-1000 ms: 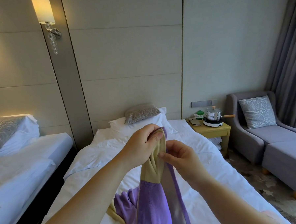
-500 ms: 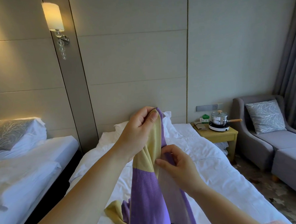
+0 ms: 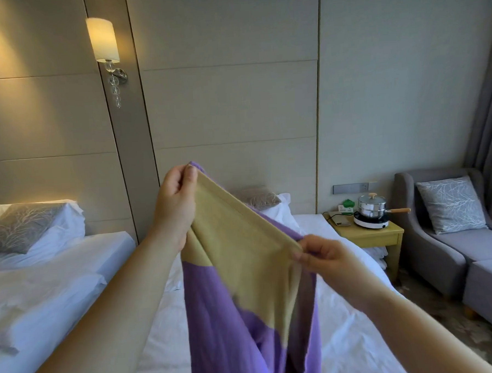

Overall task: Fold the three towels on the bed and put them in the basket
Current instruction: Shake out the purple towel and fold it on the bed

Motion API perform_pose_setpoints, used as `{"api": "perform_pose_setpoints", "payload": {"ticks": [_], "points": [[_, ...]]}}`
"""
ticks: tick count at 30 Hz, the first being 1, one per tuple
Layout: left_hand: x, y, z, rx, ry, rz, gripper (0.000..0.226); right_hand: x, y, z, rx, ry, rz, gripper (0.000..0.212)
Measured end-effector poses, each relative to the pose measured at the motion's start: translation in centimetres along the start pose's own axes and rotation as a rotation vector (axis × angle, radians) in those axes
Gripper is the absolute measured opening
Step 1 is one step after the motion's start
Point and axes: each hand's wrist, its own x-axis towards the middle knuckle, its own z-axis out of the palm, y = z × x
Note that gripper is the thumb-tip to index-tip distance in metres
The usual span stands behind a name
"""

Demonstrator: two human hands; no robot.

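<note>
Head camera looks down the length of a white bed, and up in the air over it hangs the towel, a yellow-tan band across the top and purple below. Left hand is the high one, fingers curled, pinching the towel's upper corner against the thumb. Right hand sits lower and off to the right, thumb and forefinger pinching the other end of that same top edge. The hem runs taut between the two, sloping down from left to right. Below the hands the cloth drops in loose folds, purple showing behind the yellow on the right side, and it runs out of the bottom of the frame, so where its lower end lies cannot be told. Both bare forearms reach in from the bottom corners. At the head of the bed a grey patterned pillow rests on white ones, partly hidden by the towel. Over on the left lies a second bed, and a wall lamp glows on the panel between the two beds. To the right, a small wooden counter carries a lidded steel pot on a white hot plate. Just beside it stands a grey armchair with a patterned cushion, and a grey curtain hangs at the edge.
</note>
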Motion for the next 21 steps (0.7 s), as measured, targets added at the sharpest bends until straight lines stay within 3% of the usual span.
{"api": "perform_pose_setpoints", "payload": {"ticks": [3, 5, 9, 12, 16, 18, 21], "points": [[0.7, -0.8, -0.4, 0.102, 0.109, 0.004, 0.020, 0.9, -2.3, -0.7, 0.235, -0.023, 0.037, 0.029], [0.8, -1.1, -0.2, 0.156, 0.140, 0.002, 0.021, 1.2, -2.7, -0.6, 0.187, -0.008, 0.098, 0.019], [0.5, -1.9, 0.0, 0.212, 0.101, -0.102, 0.026, 1.1, -2.1, -0.7, 0.130, -0.024, 0.089, 0.018], [-1.0, -2.3, 0.6, 0.233, -0.222, -0.099, 0.022, 0.9, -2.0, -0.5, 0.098, -0.029, 0.076, 0.017], [-4.3, -2.5, 2.7, 0.337, -0.920, -0.129, 0.057, 1.0, -2.0, 0.0, 0.055, -0.167, 0.063, 0.024], [-5.1, -2.9, 3.6, 0.401, -1.052, -0.205, 0.057, 0.9, -2.0, -0.1, 0.022, -0.198, 0.070, 0.021], [-4.7, -3.3, 3.9, 0.452, -1.023, -0.160, 0.060, 0.4, -1.6, -0.8, -0.032, -0.167, 0.053, 0.012]]}}
